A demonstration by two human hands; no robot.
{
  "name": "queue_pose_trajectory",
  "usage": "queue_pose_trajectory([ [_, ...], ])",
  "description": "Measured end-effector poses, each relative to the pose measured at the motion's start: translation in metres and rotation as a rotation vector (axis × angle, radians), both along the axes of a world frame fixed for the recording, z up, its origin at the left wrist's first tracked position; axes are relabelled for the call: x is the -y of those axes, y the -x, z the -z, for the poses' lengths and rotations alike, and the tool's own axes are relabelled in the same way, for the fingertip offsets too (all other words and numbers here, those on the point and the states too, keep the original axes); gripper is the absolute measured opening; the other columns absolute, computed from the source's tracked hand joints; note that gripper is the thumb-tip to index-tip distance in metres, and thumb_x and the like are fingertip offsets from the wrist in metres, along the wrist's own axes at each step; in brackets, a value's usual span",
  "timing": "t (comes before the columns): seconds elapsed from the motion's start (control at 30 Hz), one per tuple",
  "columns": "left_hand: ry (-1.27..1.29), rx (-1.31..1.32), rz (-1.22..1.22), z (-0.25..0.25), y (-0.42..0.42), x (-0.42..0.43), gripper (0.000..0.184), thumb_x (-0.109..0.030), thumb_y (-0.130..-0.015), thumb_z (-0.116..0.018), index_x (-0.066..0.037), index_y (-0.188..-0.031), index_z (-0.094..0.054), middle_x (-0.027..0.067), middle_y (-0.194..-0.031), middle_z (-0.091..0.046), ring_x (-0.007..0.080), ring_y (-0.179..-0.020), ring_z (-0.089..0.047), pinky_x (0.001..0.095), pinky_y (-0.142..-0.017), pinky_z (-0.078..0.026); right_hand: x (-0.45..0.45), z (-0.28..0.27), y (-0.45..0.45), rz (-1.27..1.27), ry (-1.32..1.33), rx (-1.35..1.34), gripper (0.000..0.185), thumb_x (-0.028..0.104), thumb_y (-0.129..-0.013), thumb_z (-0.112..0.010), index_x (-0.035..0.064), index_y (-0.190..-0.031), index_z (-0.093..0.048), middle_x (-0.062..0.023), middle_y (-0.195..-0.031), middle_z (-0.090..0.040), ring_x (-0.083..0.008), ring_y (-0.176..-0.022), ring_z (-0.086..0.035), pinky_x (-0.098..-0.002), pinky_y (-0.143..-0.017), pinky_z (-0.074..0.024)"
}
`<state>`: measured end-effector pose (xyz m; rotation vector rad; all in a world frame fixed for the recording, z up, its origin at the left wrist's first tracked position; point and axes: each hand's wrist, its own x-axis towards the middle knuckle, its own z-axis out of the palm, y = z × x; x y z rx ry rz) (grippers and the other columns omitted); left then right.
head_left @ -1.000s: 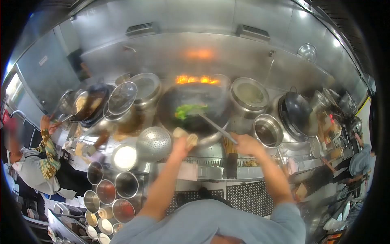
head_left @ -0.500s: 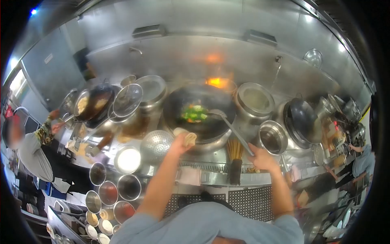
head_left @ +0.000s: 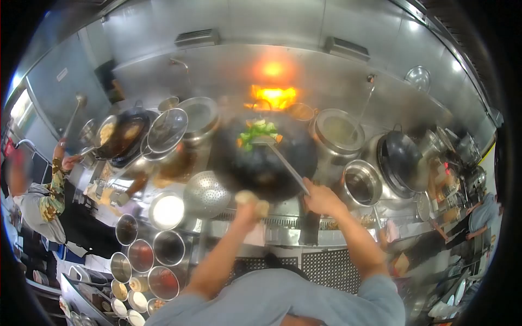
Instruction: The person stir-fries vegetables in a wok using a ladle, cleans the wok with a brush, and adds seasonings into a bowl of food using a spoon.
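Note:
My left hand (head_left: 246, 213) is closed around a folded pale cloth (head_left: 260, 208) at the near rim of a large black wok (head_left: 228, 163). The cloth covers the spot where it grips the wok. In my right hand (head_left: 324, 199) is the handle of a long metal ladle (head_left: 288, 167), which reaches across the wok. The ladle's head lies against chopped green and orange vegetables (head_left: 260, 129), bunched toward the wok's far side. Both hand and wok are slightly blurred. Bright flames (head_left: 274, 98) rise behind the wok.
A perforated strainer (head_left: 206, 194) lies left of the wok, near several steel pots of seasonings (head_left: 164, 282). On the right stand a steel pot (head_left: 362, 183) and another black wok (head_left: 405, 157). At far left a co-worker (head_left: 41, 212) handles a pan (head_left: 128, 136).
The wok has tipped and shifted toward me, and the vegetables have moved to its far side. The flames have grown. My left hand is lower; my right hand has come left with the ladle.

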<state>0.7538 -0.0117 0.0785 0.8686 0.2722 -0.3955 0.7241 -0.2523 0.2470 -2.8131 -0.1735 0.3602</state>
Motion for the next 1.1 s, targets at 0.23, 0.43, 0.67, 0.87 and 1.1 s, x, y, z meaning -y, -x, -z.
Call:
queue_pose_trajectory([
  [0.23, -0.247, 0.135, 0.037, 0.034, -0.045, -0.024, 0.02, -0.019, -0.097, -0.042, -0.004, -0.103, -0.054, 0.0104, -0.093, -0.062, 0.0214, -0.081, -0.064, 0.034, -0.062, -0.055, 0.004, -0.107, 0.036, 0.079, -0.19, -0.347, 0.059, 0.023, -0.083, -0.058, 0.0092, -0.139, -0.043, -0.0225, -0.094, -0.066, -0.028, -0.071, -0.067, -0.0375, -0.073, -0.0521],
  [0.43, -0.044, -0.194, -0.034, -0.076, -0.035, -0.001, 0.021, -0.02, -0.096, -0.041, -0.005, -0.105, -0.054, 0.01, -0.099, -0.064, 0.0207, -0.086, -0.065, 0.026, -0.059, -0.05, 0.012, -0.079, 0.024, -0.049, -0.076, -0.237, 0.058, 0.024, -0.085, -0.055, 0.0112, -0.14, -0.043, -0.0204, -0.084, -0.067, -0.0259, -0.062, -0.066, -0.0357, -0.063, -0.0525],
  [0.67, 0.152, 0.041, 0.039, -0.018, 0.021, -0.003, 0.011, -0.015, -0.092, -0.049, -0.015, -0.081, -0.047, 0.0025, -0.068, -0.046, 0.015, -0.058, -0.05, 0.0277, -0.046, -0.041, 0.022, -0.03, 0.025, 0.023, -0.146, 0.053, 0.056, 0.022, -0.084, -0.056, 0.0065, -0.137, -0.045, -0.0252, -0.091, -0.065, -0.0352, -0.079, -0.063, -0.0435, -0.073, -0.0493],
  [0.87, -0.04, -0.17, 0.002, -0.052, -0.029, -0.012, 0.017, -0.016, -0.093, -0.042, -0.006, -0.096, -0.055, 0.0082, -0.081, -0.06, 0.0205, -0.067, -0.06, 0.0297, -0.049, -0.048, 0.035, -0.104, 0.042, 0.005, -0.198, -0.269, 0.058, 0.023, -0.086, -0.055, 0.0062, -0.14, -0.041, -0.0212, -0.084, -0.067, -0.0245, -0.056, -0.065, -0.0359, -0.058, -0.0526],
  [1.1, -0.155, 0.21, -0.02, 0.056, -0.01, -0.001, 0.016, -0.006, -0.086, -0.052, -0.007, -0.102, -0.056, 0.0094, -0.091, -0.062, 0.0202, -0.077, -0.062, 0.0322, -0.056, -0.051, 0.021, 0.044, 0.026, 0.148, -0.444, -0.095, 0.061, 0.021, -0.086, -0.056, 0.0002, -0.14, -0.036, -0.0194, -0.08, -0.062, -0.0246, -0.055, -0.062, -0.0365, -0.052, -0.0491],
])
